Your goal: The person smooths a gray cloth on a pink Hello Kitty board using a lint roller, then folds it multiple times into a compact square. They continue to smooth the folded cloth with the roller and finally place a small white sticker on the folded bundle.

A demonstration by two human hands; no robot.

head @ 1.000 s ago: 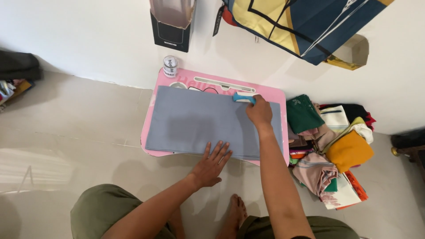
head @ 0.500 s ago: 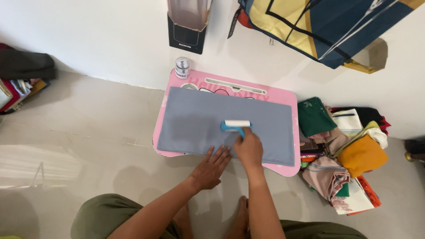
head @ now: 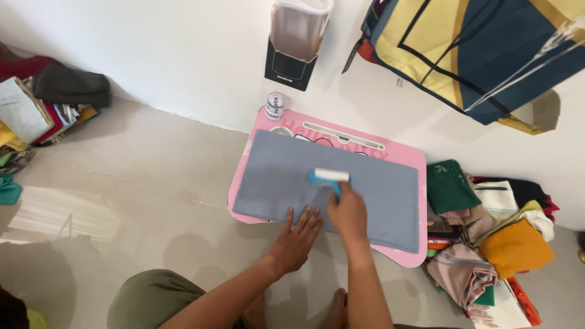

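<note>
a grey cloth [head: 292, 183] lies spread on a low pink table [head: 414, 159]. the left hand [head: 297, 239] presses flat, fingers spread, on its near edge; the right hand [head: 348, 214] grips a blue lint roller [head: 329, 177] on the cloth. if the flat hand lifts, the cloth may bunch. a small labelled jar [head: 275, 106] stands at the table's far corner.
</note>
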